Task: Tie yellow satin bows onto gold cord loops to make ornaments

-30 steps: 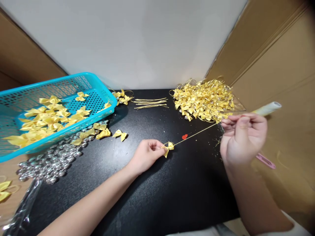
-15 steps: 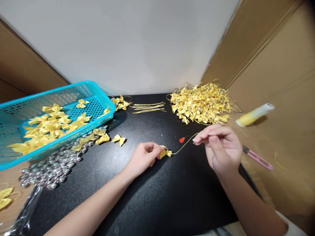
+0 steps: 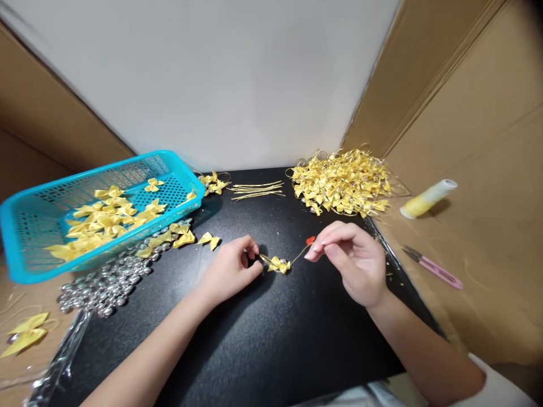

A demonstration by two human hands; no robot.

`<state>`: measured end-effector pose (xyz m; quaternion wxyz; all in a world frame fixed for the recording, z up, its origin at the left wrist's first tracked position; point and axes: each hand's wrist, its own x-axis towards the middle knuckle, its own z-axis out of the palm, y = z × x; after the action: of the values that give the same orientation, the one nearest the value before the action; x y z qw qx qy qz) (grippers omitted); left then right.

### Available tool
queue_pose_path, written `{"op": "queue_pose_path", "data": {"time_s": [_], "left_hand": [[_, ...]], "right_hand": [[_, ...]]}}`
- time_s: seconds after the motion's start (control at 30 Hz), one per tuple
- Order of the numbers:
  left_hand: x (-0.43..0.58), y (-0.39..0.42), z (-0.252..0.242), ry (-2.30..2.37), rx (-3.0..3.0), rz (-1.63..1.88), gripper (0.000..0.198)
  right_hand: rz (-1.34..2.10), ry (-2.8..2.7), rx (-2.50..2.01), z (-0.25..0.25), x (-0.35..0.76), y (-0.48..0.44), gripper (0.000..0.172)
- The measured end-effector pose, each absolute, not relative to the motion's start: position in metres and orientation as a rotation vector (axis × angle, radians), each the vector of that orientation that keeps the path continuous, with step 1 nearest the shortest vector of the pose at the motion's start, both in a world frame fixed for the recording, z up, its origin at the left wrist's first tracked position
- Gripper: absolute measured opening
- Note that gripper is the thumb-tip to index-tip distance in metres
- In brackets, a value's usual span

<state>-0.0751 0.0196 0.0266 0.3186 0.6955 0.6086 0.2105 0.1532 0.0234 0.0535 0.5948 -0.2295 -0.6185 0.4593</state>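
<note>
A small yellow ribbon bow [image 3: 278,264] hangs on a thin gold cord [image 3: 299,254] between my hands, just over the black tabletop. A small silvery bell or bead shows at the bow's middle. My left hand [image 3: 233,265] is closed, its thumb and forefinger pinching the cord left of the bow. With the fingertips of my right hand [image 3: 354,263], I hold the cord's other end to the right; the exact grip is partly hidden. Past my right fingertips lies a small red piece [image 3: 310,240]. A loose yellow bow [image 3: 209,241] rests beyond my left hand.
A turquoise basket [image 3: 25,265] of yellow bows stands left, silver bells [image 3: 106,288] beside it. Cut gold cords [image 3: 257,190] lie at the back, near a heap of finished bows [image 3: 339,183]. Right are pink-handled snips [image 3: 436,270] and a yellow-white spool [image 3: 428,199].
The bow has come away from my left fingers and now hangs in view between the hands. My right hand has moved left, closer to it. The camera view has shifted slightly.
</note>
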Motion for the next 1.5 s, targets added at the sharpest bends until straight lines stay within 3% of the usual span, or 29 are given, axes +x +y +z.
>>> {"op": "queue_pose_path", "data": {"time_s": [0.13,0.23,0.3,0.67,0.87,1.0,1.13,1.37,1.5], "left_hand": [[-0.078,0.014,0.031,1.607,2.035,0.698,0.015],[-0.081,0.015,0.030,1.380,2.376,0.593,0.024],[-0.083,0.020,0.027,1.303,2.436,0.508,0.019],[-0.069,0.038,0.022,1.296,1.474,0.606,0.033],[-0.066,0.039,0.016,1.321,1.485,0.698,0.034],[-0.065,0.036,0.019,1.325,1.612,0.753,0.032],[-0.064,0.037,0.019,1.280,1.670,0.777,0.032],[-0.066,0.041,0.009,1.185,1.540,0.815,0.026],[-0.069,0.041,0.005,1.159,1.551,0.850,0.023]], "right_hand": [[1.105,-1.462,-0.527,0.057,0.150,0.019,0.007],[1.173,-1.507,-0.506,0.061,0.149,0.015,0.007],[1.182,-1.539,-0.492,0.064,0.149,0.013,0.007],[0.930,-1.543,-0.529,0.074,0.170,0.029,0.008],[0.873,-1.510,-0.541,0.087,0.173,0.039,0.004],[1.037,-1.530,-0.561,0.088,0.169,0.047,0.005],[1.226,-1.723,-0.526,0.079,0.154,0.052,0.007],[1.119,-1.845,-0.686,0.050,0.141,0.072,0.006],[1.308,-2.201,-0.538,0.044,0.149,0.078,0.007]]}}
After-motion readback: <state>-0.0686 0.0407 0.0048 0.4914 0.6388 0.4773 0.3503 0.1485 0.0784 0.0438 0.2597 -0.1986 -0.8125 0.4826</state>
